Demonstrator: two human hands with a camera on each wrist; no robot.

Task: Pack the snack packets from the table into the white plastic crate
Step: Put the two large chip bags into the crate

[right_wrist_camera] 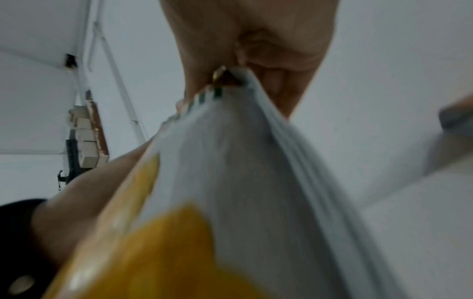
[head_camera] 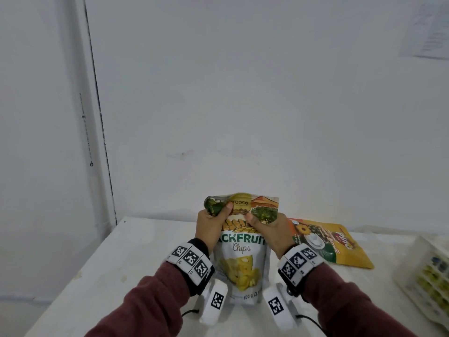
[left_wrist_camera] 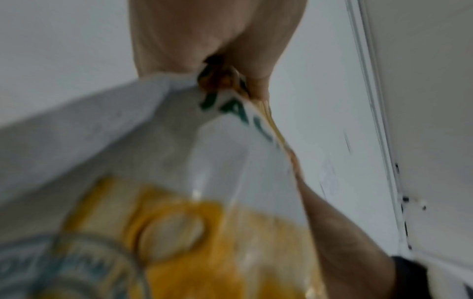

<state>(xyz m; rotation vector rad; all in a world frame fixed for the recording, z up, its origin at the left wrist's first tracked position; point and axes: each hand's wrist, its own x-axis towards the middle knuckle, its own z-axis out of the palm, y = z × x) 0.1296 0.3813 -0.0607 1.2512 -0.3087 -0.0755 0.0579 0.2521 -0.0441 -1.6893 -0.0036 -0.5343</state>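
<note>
A white jackfruit chips packet (head_camera: 241, 266) stands upright above the table (head_camera: 116, 271), held by both hands at its top. My left hand (head_camera: 213, 220) grips its crumpled top left corner, thumb on the front. My right hand (head_camera: 266, 226) pinches its top right corner. The left wrist view shows the packet (left_wrist_camera: 179, 182) hanging below the left hand (left_wrist_camera: 217, 40), blurred. The right wrist view shows the packet (right_wrist_camera: 230, 182) pinched by the right hand (right_wrist_camera: 256, 40). A yellow snack packet (head_camera: 332, 244) lies flat on the table to the right. The white plastic crate (head_camera: 427, 276) is at the right edge.
A white wall (head_camera: 243, 93) rises right behind the table. The crate holds several green and blue packets seen through its lattice side. A paper sheet (head_camera: 427, 30) hangs on the wall at the upper right.
</note>
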